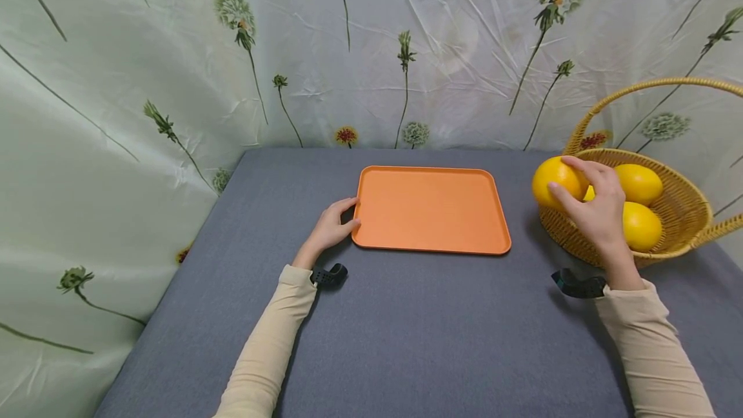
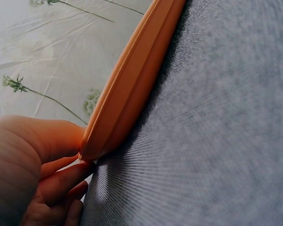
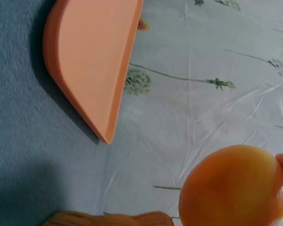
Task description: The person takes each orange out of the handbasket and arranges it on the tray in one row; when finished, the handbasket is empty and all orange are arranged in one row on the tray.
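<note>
An orange plastic tray [image 1: 432,210] lies flat on the table. My left hand [image 1: 329,227] pinches the tray's left edge; in the left wrist view the thumb is at the rim [image 2: 120,89] and the other fingers are curled below it. My right hand [image 1: 600,208] grips a round orange [image 1: 553,180] between thumb and fingers, over the near-left rim of a woven basket [image 1: 687,218]. That same orange [image 3: 233,188] fills the lower right of the right wrist view, where only fingertips show. More yellow-orange fruit [image 1: 640,226] sits in the basket.
The basket's tall arched handle [image 1: 650,86] rises above the fruit at the right. A grey-blue cloth [image 1: 429,328] covers the table. Behind and to the left hangs a pale curtain [image 1: 325,69] printed with dandelions.
</note>
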`<state>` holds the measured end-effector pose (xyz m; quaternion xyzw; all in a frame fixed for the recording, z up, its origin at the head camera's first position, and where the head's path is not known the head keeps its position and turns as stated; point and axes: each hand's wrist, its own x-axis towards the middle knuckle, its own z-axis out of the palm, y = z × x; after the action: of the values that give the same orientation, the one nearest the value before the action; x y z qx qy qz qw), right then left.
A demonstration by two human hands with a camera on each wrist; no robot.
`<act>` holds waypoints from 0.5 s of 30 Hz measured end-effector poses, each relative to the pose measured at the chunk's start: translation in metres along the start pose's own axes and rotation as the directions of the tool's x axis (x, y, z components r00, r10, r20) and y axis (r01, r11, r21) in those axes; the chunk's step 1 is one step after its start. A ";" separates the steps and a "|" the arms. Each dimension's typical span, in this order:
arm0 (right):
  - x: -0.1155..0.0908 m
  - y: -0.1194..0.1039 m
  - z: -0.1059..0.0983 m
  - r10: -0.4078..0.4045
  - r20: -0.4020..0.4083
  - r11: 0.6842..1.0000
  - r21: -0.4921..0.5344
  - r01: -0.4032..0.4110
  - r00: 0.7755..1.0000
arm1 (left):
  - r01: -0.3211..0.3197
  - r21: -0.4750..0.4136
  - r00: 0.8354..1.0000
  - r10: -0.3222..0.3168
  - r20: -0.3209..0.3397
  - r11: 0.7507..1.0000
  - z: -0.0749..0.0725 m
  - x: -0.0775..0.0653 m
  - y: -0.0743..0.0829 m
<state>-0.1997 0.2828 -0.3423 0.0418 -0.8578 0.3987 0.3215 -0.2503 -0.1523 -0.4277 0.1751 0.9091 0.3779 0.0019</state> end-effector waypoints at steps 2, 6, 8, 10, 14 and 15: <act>-0.001 -0.001 0.003 0.000 0.011 1.000 0.000 0.000 1.000 | 0.002 -0.003 1.000 -0.002 0.003 1.000 0.000 -0.001 0.000; -0.003 -0.003 0.007 0.016 0.035 1.000 -0.009 -0.015 0.999 | 0.006 -0.016 1.000 -0.006 0.011 1.000 0.000 -0.001 0.000; -0.004 -0.005 0.008 0.029 0.047 0.999 -0.017 -0.028 0.998 | 0.007 -0.017 1.000 -0.007 0.014 1.000 0.000 0.000 -0.001; -0.004 -0.007 0.010 0.035 0.059 0.999 -0.019 -0.034 0.998 | 0.008 -0.017 1.000 -0.008 0.015 1.000 0.000 0.000 -0.001; -0.005 -0.011 0.017 0.020 0.075 1.000 -0.006 -0.019 0.997 | 0.020 -0.014 1.000 -0.020 0.016 1.000 0.001 0.000 -0.003; -0.005 -0.012 0.020 0.015 0.083 1.000 0.000 -0.015 0.996 | 0.018 -0.014 1.000 -0.018 0.015 1.000 0.001 0.000 -0.003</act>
<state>-0.2023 0.2602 -0.3466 0.0518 -0.8706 0.3994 0.2827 -0.2510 -0.1540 -0.4303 0.1695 0.9080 0.3828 0.0133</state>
